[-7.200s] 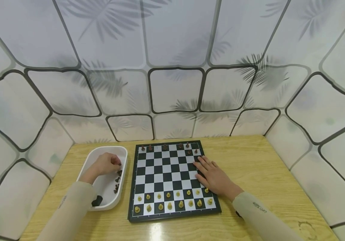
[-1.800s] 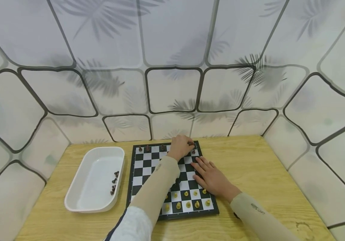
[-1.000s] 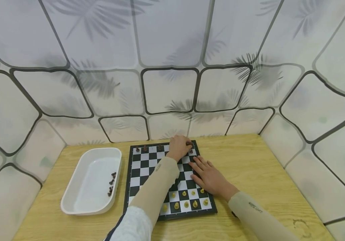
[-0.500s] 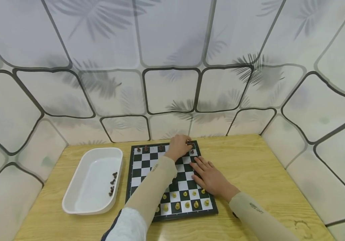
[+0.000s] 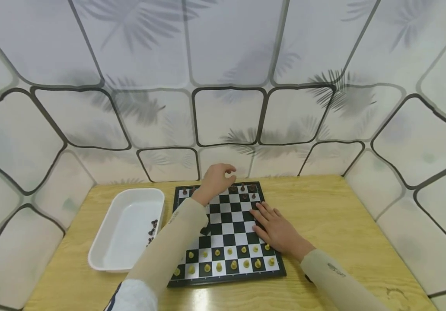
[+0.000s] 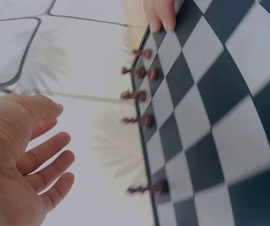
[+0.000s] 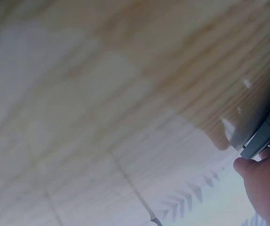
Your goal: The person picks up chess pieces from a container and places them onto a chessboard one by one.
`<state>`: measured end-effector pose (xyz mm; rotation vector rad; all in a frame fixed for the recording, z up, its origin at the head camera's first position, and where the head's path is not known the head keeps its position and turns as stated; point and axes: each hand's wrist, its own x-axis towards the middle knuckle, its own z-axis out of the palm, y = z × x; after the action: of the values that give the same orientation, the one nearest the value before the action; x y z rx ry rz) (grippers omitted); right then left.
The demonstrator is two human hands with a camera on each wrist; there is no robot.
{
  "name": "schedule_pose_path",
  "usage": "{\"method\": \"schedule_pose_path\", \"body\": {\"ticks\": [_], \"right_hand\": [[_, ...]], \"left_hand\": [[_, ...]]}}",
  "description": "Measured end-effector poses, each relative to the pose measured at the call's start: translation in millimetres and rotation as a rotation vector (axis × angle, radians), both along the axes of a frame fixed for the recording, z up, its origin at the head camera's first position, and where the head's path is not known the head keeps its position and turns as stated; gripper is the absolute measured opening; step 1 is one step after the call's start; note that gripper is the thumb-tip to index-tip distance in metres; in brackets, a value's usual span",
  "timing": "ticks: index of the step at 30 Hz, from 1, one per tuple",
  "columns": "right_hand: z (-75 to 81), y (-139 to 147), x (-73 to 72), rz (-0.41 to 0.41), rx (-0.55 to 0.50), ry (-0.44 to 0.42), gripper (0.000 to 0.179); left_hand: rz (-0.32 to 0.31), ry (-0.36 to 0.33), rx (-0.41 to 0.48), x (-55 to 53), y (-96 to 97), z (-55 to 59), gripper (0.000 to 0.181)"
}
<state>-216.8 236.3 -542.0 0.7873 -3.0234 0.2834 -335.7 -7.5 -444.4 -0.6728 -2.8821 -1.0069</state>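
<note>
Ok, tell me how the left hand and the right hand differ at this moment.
The left hand is raised above the far edge of the chessboard, while the right hand lies flat on the board's right side. The left hand's fingers are relaxed and loosely spread, holding nothing; the right hand's fingers are straight and press on the squares. The left arm crosses over the board; the right arm comes in from the near right. Both wear beige sleeves and grip no piece.

left hand [image 5: 216, 179]: raised over far edge of board [image 5: 226, 233], fingers loosely curled, holding nothing visible.
right hand [image 5: 277, 229]: flat on board's right side, fingers straight.
dark pieces [image 5: 247, 191]: along far row.
light pieces [image 5: 230, 258]: two near rows.
tray [image 5: 122, 233]: white, left of board, few dark pieces inside.
table [image 5: 339, 224]: wood.
</note>
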Motion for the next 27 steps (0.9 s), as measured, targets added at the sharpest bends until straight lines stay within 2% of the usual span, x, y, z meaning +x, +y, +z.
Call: {"method": "schedule_pose_path", "body": {"ticks": [6,13,19,27], "right_hand": [[0.2,1,1.3,-0.004,-0.01,0.005,0.062],[2.4,-2,2.0,0.001,-0.029,0.003,0.061],[2.0,-1,2.1,-0.004,-0.023,0.004,0.061],[0.5,0,1.6,0.003,-0.017,0.006,0.062]], "left_hand": [[0.029,0.051,-0.024,7.7,-32.6,9.4,0.034],[0.057,0.092,0.046,21.8,-73.9,18.1,0.031],[0.085,0.119,0.088,30.1,-106.8,16.6,0.029],[0.136,0.07,0.069,43.6,-150.8,9.2,0.028]]}}
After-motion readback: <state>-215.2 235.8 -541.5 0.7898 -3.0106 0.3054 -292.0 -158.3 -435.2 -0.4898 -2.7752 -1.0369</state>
